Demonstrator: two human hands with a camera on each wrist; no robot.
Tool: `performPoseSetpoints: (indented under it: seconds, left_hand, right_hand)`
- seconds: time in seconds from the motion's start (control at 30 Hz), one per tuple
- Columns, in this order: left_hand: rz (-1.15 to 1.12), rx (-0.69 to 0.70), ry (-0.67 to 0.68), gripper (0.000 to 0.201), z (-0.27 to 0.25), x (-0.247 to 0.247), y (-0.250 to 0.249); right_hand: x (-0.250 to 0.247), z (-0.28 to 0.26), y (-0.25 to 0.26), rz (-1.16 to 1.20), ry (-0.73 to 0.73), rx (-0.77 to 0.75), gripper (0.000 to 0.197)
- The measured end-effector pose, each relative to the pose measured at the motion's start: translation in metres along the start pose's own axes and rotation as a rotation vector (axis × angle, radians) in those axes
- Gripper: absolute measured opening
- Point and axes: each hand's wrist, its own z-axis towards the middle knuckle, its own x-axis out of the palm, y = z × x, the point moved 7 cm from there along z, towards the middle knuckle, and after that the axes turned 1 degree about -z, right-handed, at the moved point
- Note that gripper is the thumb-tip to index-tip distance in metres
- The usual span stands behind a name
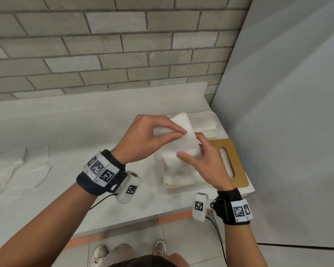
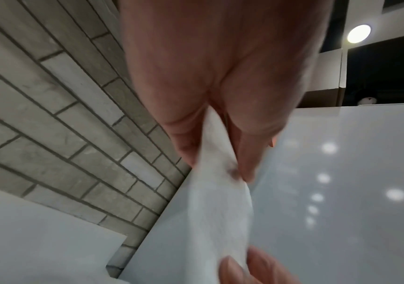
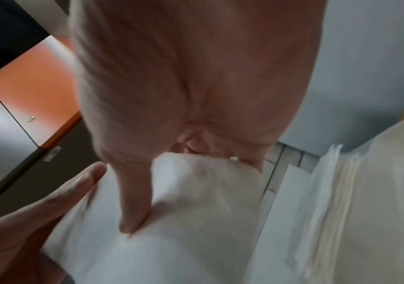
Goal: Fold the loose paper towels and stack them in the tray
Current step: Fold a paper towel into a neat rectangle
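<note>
**Fold in progress above the tray; loose towels still waiting on the counter.**

Head view: left hand [image 1: 143, 139] and right hand [image 1: 202, 160] both pinch one folded paper towel [image 1: 183, 139], held in the air over the wooden tray [image 1: 237, 151], which already carries a stack of folded towels [image 1: 179, 174]. Unfolded towels [image 1: 21, 168] remain spread at the counter's left; a further pile [image 1: 206, 124] lies behind the tray. Judged partly done. Left wrist view: thumb and fingers [image 2: 247, 153] clamp the towel's edge. Right wrist view: the thumb [image 3: 135, 201] presses onto the towel, with the other fingers curled beneath.
</note>
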Motion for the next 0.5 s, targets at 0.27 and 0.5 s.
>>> performPoseSetpoints:
  seconds: [0.27, 0.5]
  left_hand:
    - [0.124, -0.253, -0.129, 0.014, -0.039, 0.064, 0.087]
    - [0.391, -0.358, 0.132, 0.023, -0.047, 0.129, 0.137]
  right_hand:
    - [-0.074, -0.021, -0.087, -0.237, -0.432, 0.262, 0.046]
    - [-0.061, -0.018, -0.112, -0.851, -0.367, 0.217, 0.054]
